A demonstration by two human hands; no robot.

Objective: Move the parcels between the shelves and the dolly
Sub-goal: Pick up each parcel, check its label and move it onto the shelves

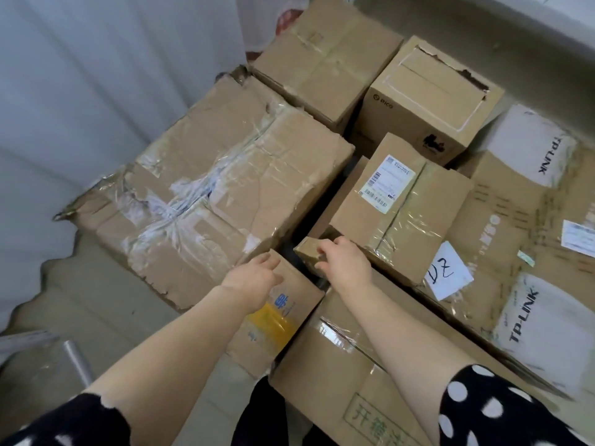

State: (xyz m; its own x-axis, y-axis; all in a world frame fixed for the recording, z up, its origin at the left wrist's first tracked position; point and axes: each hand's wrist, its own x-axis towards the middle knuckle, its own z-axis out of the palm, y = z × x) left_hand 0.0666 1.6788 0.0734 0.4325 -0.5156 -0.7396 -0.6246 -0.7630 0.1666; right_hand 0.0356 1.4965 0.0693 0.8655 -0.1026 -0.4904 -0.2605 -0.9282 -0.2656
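Several cardboard parcels lie packed together on the floor. My right hand (pixel 343 263) grips a small brown box (pixel 307 252) wedged low in the gap between parcels, fingers curled over its near edge. My left hand (pixel 254 278) rests with straight fingers on the top of a box with a yellow and blue label (pixel 277 320). Just behind the small box sits a taped parcel with a white shipping label (pixel 399 204). A big crumpled parcel wrapped in tape (pixel 212 188) lies to the left.
Two more boxes (pixel 325 56) (pixel 428 98) stand at the back. Flat TP-LINK cartons (pixel 528 252) and a paper note (pixel 447 272) lie at the right. A box with green print (pixel 357 381) is near me. White sheeting (pixel 96 91) hangs on the left, with grey floor (pixel 80 304) below.
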